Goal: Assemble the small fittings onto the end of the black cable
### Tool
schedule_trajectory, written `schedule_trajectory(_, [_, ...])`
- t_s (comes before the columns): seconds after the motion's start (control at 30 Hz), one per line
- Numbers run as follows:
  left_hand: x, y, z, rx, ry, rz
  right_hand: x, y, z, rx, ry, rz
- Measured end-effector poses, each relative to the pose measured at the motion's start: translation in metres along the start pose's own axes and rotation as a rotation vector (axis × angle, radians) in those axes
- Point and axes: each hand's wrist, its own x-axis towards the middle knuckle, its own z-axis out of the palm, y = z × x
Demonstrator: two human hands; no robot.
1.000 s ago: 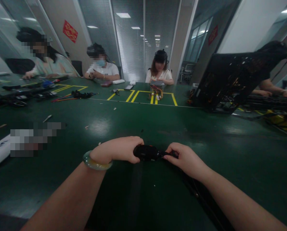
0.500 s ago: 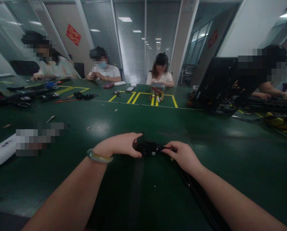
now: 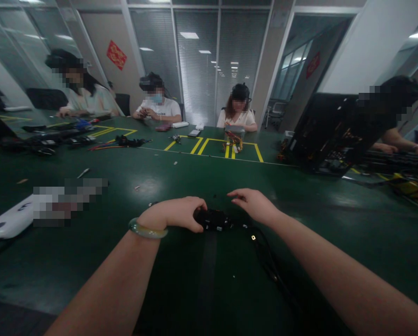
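Note:
A black cable bundle (image 3: pixel 216 220) with small white marks lies across the dark green table in front of me. My left hand (image 3: pixel 182 213), with a bangle at the wrist, has its thumb and fingers curled around the bundle's left end. Just above and right of the bundle, my right hand (image 3: pixel 254 203) is in the air, fingers stretched out and nothing between them. From the bundle's right side a black cable (image 3: pixel 268 256) runs down to the lower right, partly lost in shadow. A small gold-coloured piece (image 3: pixel 253 237) shows beside it.
At left lies a white device (image 3: pixel 14 217), partly blurred out. Black parts and wires (image 3: pixel 121 141) rest near yellow tape marks (image 3: pixel 201 147). A large black panel (image 3: pixel 326 135) stands at right. Several people sit around the table (image 3: pixel 180 182), their hands on other items.
My right hand has let go of the bundle's right end and lifted slightly up and away. The left hand keeps its hold on the left end. The view has shifted a little.

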Motion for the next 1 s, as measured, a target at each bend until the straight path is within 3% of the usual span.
schedule_trajectory(0.17, [-0.001,0.002,0.0,-0.005,0.002,-0.011,0.044,-0.006,0.019,-0.191,-0.066,-0.146])
schedule_trajectory(0.4, [-0.001,0.004,0.0,0.001,0.012,-0.01,0.055,0.003,0.034,0.008,0.024,-0.011])
schedule_trajectory(0.53, [0.002,0.008,0.002,0.026,0.037,0.014,0.027,0.025,0.019,0.12,0.094,0.162])
schedule_trajectory(0.67, [0.006,0.012,0.006,0.078,0.086,0.068,-0.031,0.061,-0.004,0.256,0.122,0.348])
schedule_trajectory(0.77, [0.011,0.017,0.011,0.089,0.139,0.091,-0.075,0.086,-0.022,0.534,0.172,0.576])
schedule_trajectory(0.87, [0.014,0.025,0.016,0.08,0.201,0.123,-0.1,0.099,-0.035,0.311,0.19,0.698])
schedule_trajectory(1.0, [0.018,0.033,0.022,0.111,0.26,0.155,-0.103,0.103,-0.043,-0.001,0.144,0.701])
